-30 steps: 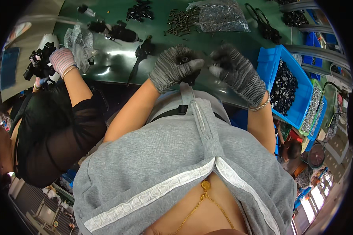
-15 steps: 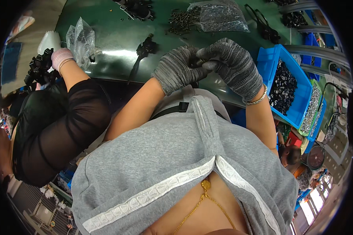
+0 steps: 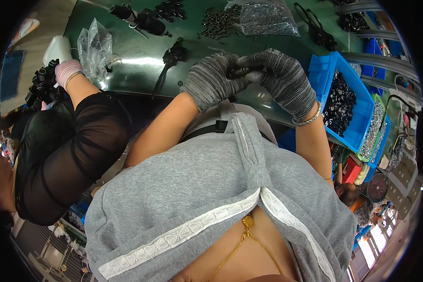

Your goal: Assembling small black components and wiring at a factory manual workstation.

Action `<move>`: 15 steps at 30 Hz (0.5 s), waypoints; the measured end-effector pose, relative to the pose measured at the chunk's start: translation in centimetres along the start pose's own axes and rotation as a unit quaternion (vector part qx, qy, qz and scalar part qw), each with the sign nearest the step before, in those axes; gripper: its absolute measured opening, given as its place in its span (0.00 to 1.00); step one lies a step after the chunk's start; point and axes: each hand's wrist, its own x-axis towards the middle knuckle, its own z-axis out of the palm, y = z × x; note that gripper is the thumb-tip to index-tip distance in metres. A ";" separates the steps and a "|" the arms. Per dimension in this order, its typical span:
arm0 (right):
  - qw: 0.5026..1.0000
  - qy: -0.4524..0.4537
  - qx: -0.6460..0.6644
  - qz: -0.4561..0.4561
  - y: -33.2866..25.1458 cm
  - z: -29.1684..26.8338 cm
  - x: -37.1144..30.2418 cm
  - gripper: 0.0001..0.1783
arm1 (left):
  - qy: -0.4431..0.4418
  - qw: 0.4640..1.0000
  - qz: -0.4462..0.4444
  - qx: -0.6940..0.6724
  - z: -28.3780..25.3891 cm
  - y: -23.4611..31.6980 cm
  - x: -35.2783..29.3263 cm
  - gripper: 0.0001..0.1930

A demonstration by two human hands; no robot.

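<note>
Both my hands wear grey-and-black striped knit gloves and meet over the near edge of the green table. A small dark part, whose kind I cannot make out, is pinched between their fingertips. My left hand closes on it from one side, and my right hand curls its thumb and fingers around the other. Most of the part is hidden by the gloves. Left of my left hand, a black piece with a long thin stem lies on the table.
A black power screwdriver is at the back left. Behind my hands are loose dark cylinders and a clear bag of parts. A blue bin of black pieces stands right. At left, a co-worker's pink-gloved hand touches black parts.
The power screwdriver has swung into view at the back left. My fingers have shifted slightly around the small part. The co-worker's gloved hand has moved a little left.
</note>
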 end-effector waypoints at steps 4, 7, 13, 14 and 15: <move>0.997 0.000 -0.081 0.009 -1.1 0.0 0.1 0.13 | 0.004 1.000 0.007 -0.009 0.0 -0.2 0.0 0.30; 0.981 -0.032 -0.192 0.018 -2.1 -0.1 0.4 0.15 | -0.030 0.999 -0.014 0.000 -0.6 0.3 0.0 0.25; 0.964 -0.069 -0.243 0.081 -2.1 0.4 0.5 0.21 | 0.029 0.997 0.055 0.043 -0.2 -1.3 0.3 0.23; 0.968 -0.050 -0.236 0.064 -1.9 0.5 0.4 0.20 | 0.029 0.997 0.055 0.043 0.0 -1.5 0.4 0.23; 0.972 -0.033 -0.229 0.046 -1.8 0.5 0.3 0.19 | 0.020 0.998 0.055 0.008 0.1 -1.8 0.5 0.23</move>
